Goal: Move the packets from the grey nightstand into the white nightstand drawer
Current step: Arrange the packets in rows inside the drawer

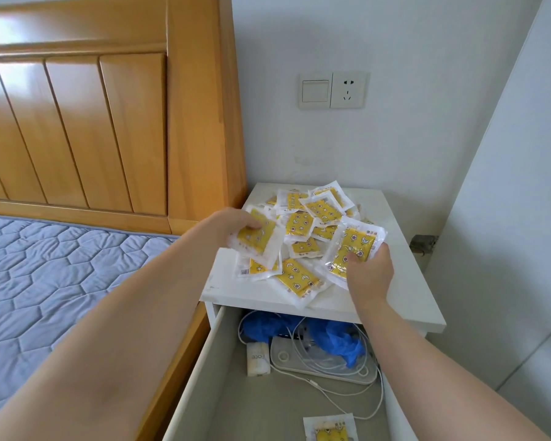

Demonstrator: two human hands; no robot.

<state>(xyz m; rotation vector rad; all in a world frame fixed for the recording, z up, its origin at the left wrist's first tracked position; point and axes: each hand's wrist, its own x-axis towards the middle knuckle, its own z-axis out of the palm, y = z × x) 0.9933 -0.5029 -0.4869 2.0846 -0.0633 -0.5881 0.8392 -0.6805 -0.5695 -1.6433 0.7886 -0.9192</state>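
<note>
My left hand (236,224) pinching yellow packet (260,238), right hand (368,273) gripping second packet (355,245), both above pile (299,224). Open drawer (198,377) right below, toward me. Right hand nearer imo.

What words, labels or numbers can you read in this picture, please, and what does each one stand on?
"Face", turned sideways: on the small cream pack in the open drawer.
Yellow packets: small print and a barcode-like label, too small to read.
Wall switch and socket: no text visible.
</note>
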